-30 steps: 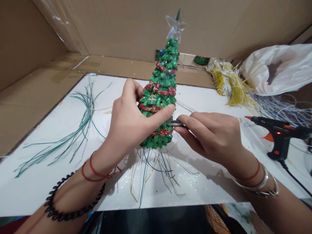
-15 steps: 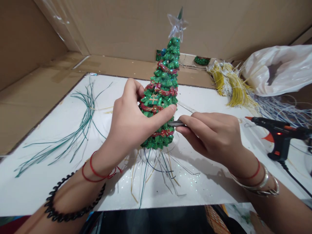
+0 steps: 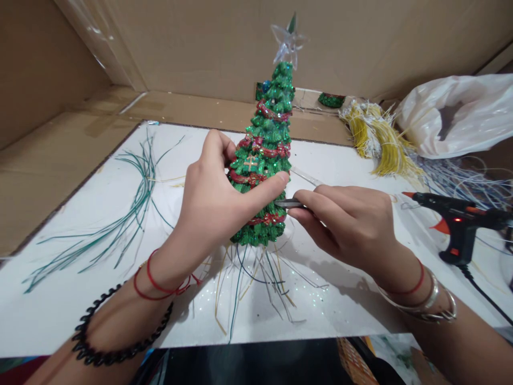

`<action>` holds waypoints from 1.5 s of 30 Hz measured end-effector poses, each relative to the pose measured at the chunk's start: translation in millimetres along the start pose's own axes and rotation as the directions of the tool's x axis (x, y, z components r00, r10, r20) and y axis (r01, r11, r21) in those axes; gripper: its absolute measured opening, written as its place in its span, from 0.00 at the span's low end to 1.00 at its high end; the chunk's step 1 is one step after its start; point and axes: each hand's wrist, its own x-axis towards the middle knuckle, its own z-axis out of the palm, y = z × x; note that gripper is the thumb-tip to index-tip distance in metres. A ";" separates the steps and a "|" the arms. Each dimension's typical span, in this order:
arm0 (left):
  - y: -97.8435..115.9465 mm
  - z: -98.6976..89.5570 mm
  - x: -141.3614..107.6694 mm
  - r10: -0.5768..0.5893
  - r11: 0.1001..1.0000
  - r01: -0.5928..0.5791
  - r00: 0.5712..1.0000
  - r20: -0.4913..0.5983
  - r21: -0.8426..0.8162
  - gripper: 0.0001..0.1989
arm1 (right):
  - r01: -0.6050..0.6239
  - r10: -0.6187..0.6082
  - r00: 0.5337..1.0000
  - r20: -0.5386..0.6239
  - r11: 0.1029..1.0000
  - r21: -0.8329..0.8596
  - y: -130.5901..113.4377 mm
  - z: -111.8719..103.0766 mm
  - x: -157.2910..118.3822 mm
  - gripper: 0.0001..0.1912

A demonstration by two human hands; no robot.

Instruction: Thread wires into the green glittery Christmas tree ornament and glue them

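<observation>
Gripping the miniature Christmas tree (image 3: 264, 155) with my left hand (image 3: 212, 198), I hold it upright on the white work board (image 3: 80, 299). My fingers curl around the left side of the trunk of foliage, and my thumb presses across the front, over the lower red garland band. The tree stands near the middle of the board, tilted slightly to the right, with a clear star (image 3: 288, 40) at its tip. Thin fibre strands (image 3: 252, 278) in green, yellow, blue and clear fan out from beneath its base onto the board.

My right hand (image 3: 348, 224) is closed around a slim metal tool (image 3: 289, 203), pinched between thumb and forefinger. The tool's tip touches the right side of the tree, just below my left thumb. I cannot tell whether the tool is tweezers or a blade.

A loose sheaf of green strands (image 3: 132, 208) lies to the left on the board, well apart from the tree. A black and orange glue gun (image 3: 460, 219) rests at the right edge, its red indicator lit. Behind it lie a bundle of yellow strands (image 3: 380, 139) and a white plastic bag (image 3: 460, 112). Cardboard walls (image 3: 180, 48) enclose the work area.
</observation>
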 end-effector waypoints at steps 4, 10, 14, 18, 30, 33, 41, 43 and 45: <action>0.9 -0.5 0.1 -0.012 1.000 0.012 1.000 0.005 0.008 0.23 | -0.039 0.040 0.999 -0.006 0.996 0.078 -0.2 0.2 -0.5 0.10; 0.2 -0.4 0.2 -0.007 1.000 0.007 1.000 0.000 -0.003 0.23 | -0.092 0.091 0.996 0.014 0.989 0.114 1.2 -1.1 0.1 0.11; -1.4 -0.3 1.2 -0.005 1.000 0.005 1.000 -0.007 -0.012 0.23 | -0.196 0.197 0.980 -0.011 0.979 0.051 5.1 2.2 -1.1 0.12; -8.0 0.4 4.5 -0.053 0.996 0.053 0.999 0.007 -0.069 0.24 | -0.400 0.414 0.869 0.273 0.910 -0.106 11.7 10.8 -1.1 0.13; -17.3 1.7 12.6 -0.104 0.581 0.317 0.942 0.318 -0.750 0.17 | -0.544 0.417 0.678 0.605 0.838 0.031 25.9 48.4 -20.4 0.12; -15.4 1.0 11.5 -0.135 0.456 0.452 0.886 0.443 -0.766 0.18 | -0.522 0.415 0.761 0.499 0.848 0.090 28.3 55.5 -25.9 0.12; -13.7 -3.6 7.1 -0.116 0.233 0.575 0.817 0.564 -0.784 0.22 | -0.511 0.425 0.831 0.358 0.839 0.189 23.9 58.2 -21.8 0.11; -13.0 -5.9 6.0 -0.090 0.206 0.573 0.818 0.568 -0.793 0.22 | -0.517 0.457 0.847 0.271 0.827 0.221 16.4 52.8 -17.2 0.12; -12.2 -8.0 4.4 -0.049 0.172 0.578 0.814 0.579 -0.798 0.22 | -0.495 0.461 0.869 0.180 0.813 0.306 5.8 45.4 -12.9 0.14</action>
